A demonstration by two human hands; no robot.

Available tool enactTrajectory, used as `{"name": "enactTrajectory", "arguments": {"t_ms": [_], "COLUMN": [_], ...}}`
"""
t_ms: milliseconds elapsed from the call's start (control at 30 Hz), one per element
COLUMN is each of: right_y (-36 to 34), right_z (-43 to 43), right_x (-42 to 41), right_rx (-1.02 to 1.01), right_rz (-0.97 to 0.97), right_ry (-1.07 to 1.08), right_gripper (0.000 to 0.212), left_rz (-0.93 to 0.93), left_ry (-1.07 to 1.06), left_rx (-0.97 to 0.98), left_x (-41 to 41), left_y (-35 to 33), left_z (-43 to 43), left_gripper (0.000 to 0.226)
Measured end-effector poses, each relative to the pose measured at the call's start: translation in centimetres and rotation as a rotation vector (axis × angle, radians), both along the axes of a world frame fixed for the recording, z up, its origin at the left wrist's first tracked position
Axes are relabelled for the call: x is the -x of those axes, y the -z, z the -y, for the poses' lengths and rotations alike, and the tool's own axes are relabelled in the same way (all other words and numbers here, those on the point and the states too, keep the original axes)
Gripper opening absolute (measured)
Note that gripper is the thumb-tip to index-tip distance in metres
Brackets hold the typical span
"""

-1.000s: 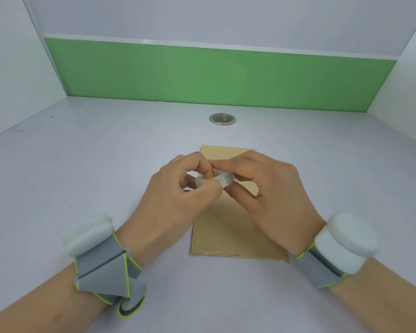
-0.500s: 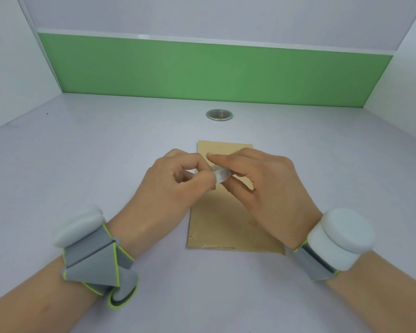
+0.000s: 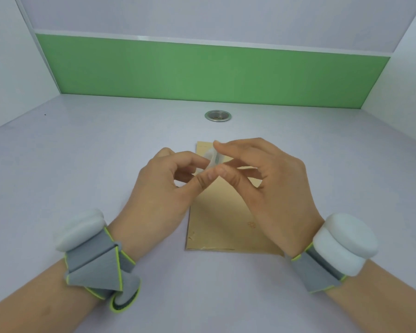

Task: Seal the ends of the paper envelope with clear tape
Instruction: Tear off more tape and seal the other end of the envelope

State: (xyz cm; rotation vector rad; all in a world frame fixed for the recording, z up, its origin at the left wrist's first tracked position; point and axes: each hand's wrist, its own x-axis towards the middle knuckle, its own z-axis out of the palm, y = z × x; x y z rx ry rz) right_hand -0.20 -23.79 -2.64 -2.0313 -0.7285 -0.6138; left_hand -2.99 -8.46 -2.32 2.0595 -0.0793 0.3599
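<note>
A brown paper envelope (image 3: 222, 227) lies flat on the pale table, its long side running away from me. Above its far half my right hand (image 3: 267, 186) pinches a small roll of clear tape (image 3: 211, 156) between thumb and forefinger, the roll turned on edge. My left hand (image 3: 163, 188) is beside it, thumb and forefinger tips closed at the roll's lower left side. Whether a strip of tape is pulled free is too faint to tell. The hands hide the envelope's middle; its near end shows some glossy tape.
A round metal grommet (image 3: 218, 115) sits in the table (image 3: 82, 164) beyond the envelope. A green panel (image 3: 202, 73) closes the back, white walls stand on both sides. Both wrists wear grey straps with white pucks.
The tape roll has turned from lying flat between both hands to standing on edge in my right fingers, lifted slightly toward the envelope's far end. My left fingers have shifted to its lower side.
</note>
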Motion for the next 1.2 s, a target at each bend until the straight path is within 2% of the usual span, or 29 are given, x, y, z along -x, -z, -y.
{"name": "enactTrajectory", "arguments": {"t_ms": [200,300,500,833,1000,1200], "right_y": [-0.04,-0.18,-0.24,-0.17,-0.28,-0.87], "right_z": [0.11,0.12,0.48,0.20,0.28,0.81], "right_x": [-0.01,0.07,-0.18,-0.01,-0.05,-0.34], "right_rx": [-0.119,-0.124,-0.137,-0.086,-0.168,-0.148], "right_rz": [-0.123,-0.165,-0.191,-0.148,-0.243,-0.285], "right_ry": [-0.015,-0.049,-0.052,-0.006,-0.037,-0.059], "right_gripper": [0.026,0.030,0.029,0.023,0.015,0.004], "left_rz": [0.039,0.045,0.050,0.106,0.102,0.120], "left_ry": [-0.013,-0.006,0.013,-0.028,-0.022,-0.001], "left_rx": [0.025,0.026,-0.004,-0.099,-0.095,-0.127], "left_x": [0.02,0.12,0.22,0.15,0.26,0.62], "left_y": [-0.07,-0.23,-0.59,-0.16,-0.08,-0.06], "left_z": [0.30,0.21,-0.11,-0.02,0.06,0.35], "left_gripper": [0.040,0.047,0.016,0.014,0.016,0.016]}}
